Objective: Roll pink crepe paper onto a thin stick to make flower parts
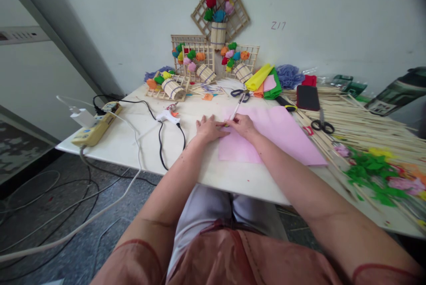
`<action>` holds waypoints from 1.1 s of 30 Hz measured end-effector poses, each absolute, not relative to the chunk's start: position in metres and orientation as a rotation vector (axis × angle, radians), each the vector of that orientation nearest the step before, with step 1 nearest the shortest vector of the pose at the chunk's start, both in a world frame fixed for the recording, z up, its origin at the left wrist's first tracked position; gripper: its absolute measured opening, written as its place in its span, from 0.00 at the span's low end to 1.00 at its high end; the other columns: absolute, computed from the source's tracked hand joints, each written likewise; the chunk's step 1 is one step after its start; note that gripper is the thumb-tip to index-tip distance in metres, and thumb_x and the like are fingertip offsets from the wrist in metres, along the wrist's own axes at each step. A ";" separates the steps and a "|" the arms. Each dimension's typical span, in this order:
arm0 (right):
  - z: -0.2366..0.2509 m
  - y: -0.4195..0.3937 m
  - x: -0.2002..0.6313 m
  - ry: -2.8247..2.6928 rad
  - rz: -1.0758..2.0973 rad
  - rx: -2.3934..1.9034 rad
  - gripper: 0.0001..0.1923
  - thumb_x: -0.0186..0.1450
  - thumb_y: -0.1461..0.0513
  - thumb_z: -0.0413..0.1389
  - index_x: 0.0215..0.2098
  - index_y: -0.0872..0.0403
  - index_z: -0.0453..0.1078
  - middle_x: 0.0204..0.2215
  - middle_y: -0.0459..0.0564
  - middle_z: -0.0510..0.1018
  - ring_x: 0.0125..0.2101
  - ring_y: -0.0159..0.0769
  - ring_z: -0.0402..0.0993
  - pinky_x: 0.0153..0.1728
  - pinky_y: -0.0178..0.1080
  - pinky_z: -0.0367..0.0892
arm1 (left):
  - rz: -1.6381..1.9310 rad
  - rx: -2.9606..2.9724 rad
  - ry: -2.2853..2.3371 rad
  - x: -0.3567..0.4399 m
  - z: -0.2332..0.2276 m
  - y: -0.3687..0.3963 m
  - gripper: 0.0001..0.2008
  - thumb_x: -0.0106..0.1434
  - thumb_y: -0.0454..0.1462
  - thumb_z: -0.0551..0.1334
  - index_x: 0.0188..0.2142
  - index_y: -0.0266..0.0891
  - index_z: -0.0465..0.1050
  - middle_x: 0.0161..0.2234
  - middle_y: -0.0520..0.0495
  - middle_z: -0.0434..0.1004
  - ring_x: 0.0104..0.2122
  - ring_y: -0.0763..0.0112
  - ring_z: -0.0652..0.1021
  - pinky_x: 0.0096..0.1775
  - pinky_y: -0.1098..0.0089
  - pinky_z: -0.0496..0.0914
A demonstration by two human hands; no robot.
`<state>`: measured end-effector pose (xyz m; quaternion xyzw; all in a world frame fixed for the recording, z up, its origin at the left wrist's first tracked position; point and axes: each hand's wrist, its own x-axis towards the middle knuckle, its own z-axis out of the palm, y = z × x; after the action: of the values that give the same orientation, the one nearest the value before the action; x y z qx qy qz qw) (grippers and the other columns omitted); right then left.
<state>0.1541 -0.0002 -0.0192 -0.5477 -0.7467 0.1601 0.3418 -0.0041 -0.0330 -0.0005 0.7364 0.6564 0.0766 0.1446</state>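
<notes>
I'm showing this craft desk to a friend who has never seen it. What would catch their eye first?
Probably the bright paper flowers in stick-lattice frames stacked against the wall at the back. Next, the pink sheet spread at the table's middle, where the left hand presses flat on its edge and the right hand holds a pen. To the right lies a pile of thin wooden sticks.

Two bare hands met at the near-left corner of a pink paper sheet [276, 136] lying on a white table [140, 147]. The left hand [209, 128] pressed flat, fingers spread, on the sheet's edge. Touching it, the right hand [244, 125] gripped a white pen [237, 110] that angled away from the fingers. Left of the left hand lay a glue gun [168, 117] with a black cord. Beyond the pen lay blue-handled scissors [240, 94].
</notes>
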 end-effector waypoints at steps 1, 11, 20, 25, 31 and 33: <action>-0.020 0.000 0.154 -1.921 0.425 -1.407 0.15 0.56 0.53 0.55 0.32 0.55 0.75 0.24 0.48 0.77 0.24 0.32 0.69 0.24 0.32 0.60 | 0.223 2.125 1.892 -0.004 -0.001 -0.033 0.29 0.50 0.61 0.58 0.51 0.63 0.66 0.64 0.58 0.48 0.62 0.47 0.44 0.57 0.46 0.40; -0.025 0.004 0.152 -1.894 0.522 -1.309 0.13 0.56 0.54 0.56 0.31 0.55 0.75 0.26 0.49 0.79 0.27 0.34 0.73 0.29 0.33 0.66 | 0.215 2.156 1.892 -0.005 -0.007 -0.028 0.29 0.49 0.61 0.57 0.51 0.63 0.66 0.63 0.58 0.48 0.62 0.45 0.45 0.56 0.43 0.40; -0.026 0.006 0.152 -1.913 0.551 -1.340 0.14 0.55 0.53 0.58 0.31 0.55 0.75 0.27 0.50 0.80 0.29 0.35 0.74 0.30 0.34 0.67 | 0.188 2.139 1.930 -0.003 -0.005 -0.027 0.33 0.49 0.61 0.57 0.54 0.62 0.63 0.64 0.56 0.48 0.62 0.46 0.46 0.57 0.44 0.42; -0.029 0.007 0.153 -1.918 0.536 -1.338 0.15 0.55 0.52 0.58 0.31 0.55 0.75 0.27 0.49 0.80 0.29 0.34 0.74 0.29 0.33 0.67 | 0.214 2.126 1.927 -0.004 -0.004 -0.028 0.33 0.48 0.61 0.58 0.53 0.61 0.63 0.64 0.55 0.48 0.62 0.46 0.46 0.57 0.44 0.42; -0.027 0.005 0.152 -1.930 0.510 -1.347 0.16 0.54 0.50 0.58 0.31 0.54 0.76 0.26 0.49 0.79 0.28 0.34 0.73 0.27 0.33 0.66 | 0.220 2.125 1.919 -0.005 -0.006 -0.027 0.33 0.48 0.61 0.58 0.54 0.61 0.63 0.64 0.56 0.48 0.62 0.46 0.46 0.57 0.44 0.42; -0.026 0.004 0.151 -1.933 0.510 -1.357 0.16 0.54 0.50 0.58 0.31 0.54 0.76 0.26 0.49 0.79 0.28 0.34 0.73 0.27 0.33 0.65 | 0.212 2.122 1.923 -0.004 -0.007 -0.027 0.33 0.48 0.61 0.58 0.54 0.61 0.63 0.64 0.57 0.47 0.62 0.46 0.45 0.57 0.44 0.42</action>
<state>0.1511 0.0038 -0.0260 -0.5249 -0.7481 0.1972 0.3549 -0.0044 -0.0265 -0.0068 0.7323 0.6635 0.0731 0.1344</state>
